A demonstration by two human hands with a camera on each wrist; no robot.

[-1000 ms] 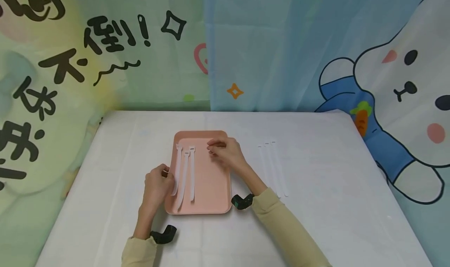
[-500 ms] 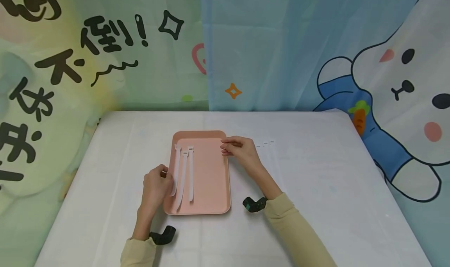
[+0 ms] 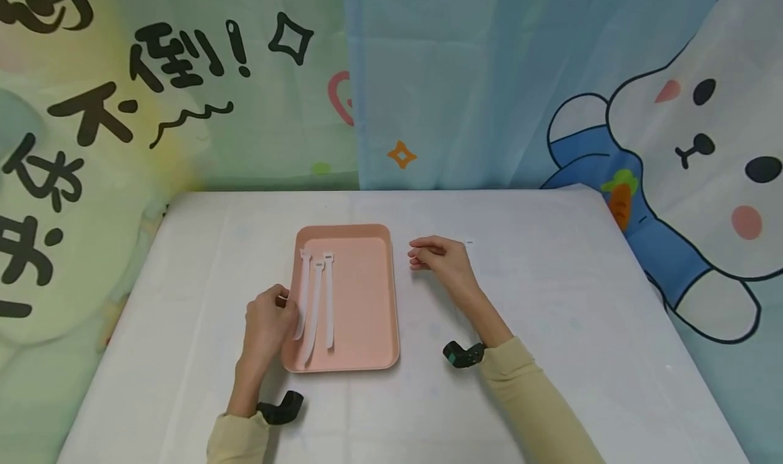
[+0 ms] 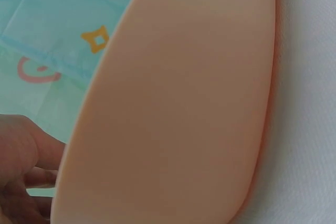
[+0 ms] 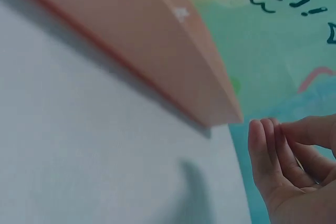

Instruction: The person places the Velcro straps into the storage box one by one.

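Observation:
The pink tray (image 3: 367,301) lies on the table in the head view. Along its left side are three slim white plastic knives (image 3: 315,308), side by side and lengthwise. My left hand (image 3: 267,318) holds the tray's left rim; in the left wrist view its fingers (image 4: 42,150) show at the rim, beyond the tall pink wall. To the right of the tray, my right hand (image 3: 449,263) hovers over the cloth with nothing in it. The right wrist view shows its thumb touching loosely bent fingers (image 5: 273,150), just off the tray's corner.
More slim white pieces (image 3: 469,242) lie on the white cloth (image 3: 581,314) behind the right hand, mostly hidden and faint against it. A printed backdrop (image 3: 459,77) stands along the table's far edge. Each wrist wears a black camera (image 3: 463,354).
My right hand has moved right, from over the tray's upper right part to past its right rim. The left hand stays at the left rim, and the knives lie as before.

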